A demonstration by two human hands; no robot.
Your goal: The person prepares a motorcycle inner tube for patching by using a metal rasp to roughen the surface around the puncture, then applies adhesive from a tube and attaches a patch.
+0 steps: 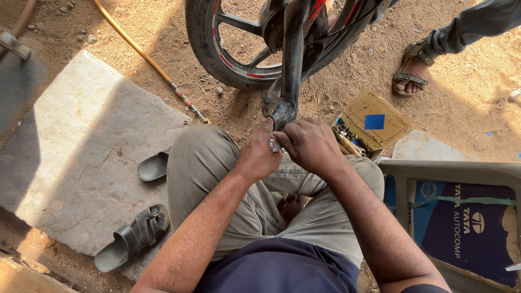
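You are sitting on the ground with your knees bent, and both hands are meeting at the lower end of the fork (pixel 282 103) of a motorcycle. Your left hand (pixel 258 152) is reaching up, with its fingers together and the fingertips touching the dark fork end. Your right hand (pixel 309 142) is lying just beside it, fingers curled together over a small shiny piece (pixel 274 145) that is showing between the two hands; the hands are covering most of it, so I cannot tell what it is or exactly how you are pinching it. The piece is sitting just below the fork end, above your knees.

The wheel (pixel 217 51), black with red marks, is standing behind the fork on sandy ground. An open cardboard box (pixel 374 122) with small parts is lying near your right hand. A grey crate (pixel 450 173) with a blue sheet inside is standing at your right side. At your left, two dark sandals (pixel 135 236) are lying on a stone slab (pixel 70 157), one near its front edge and one at its right edge. A yellow hose (pixel 141 51) is running across the sand past the far corner of the slab. Another person's foot (pixel 412 73) in a sandal is standing far right.
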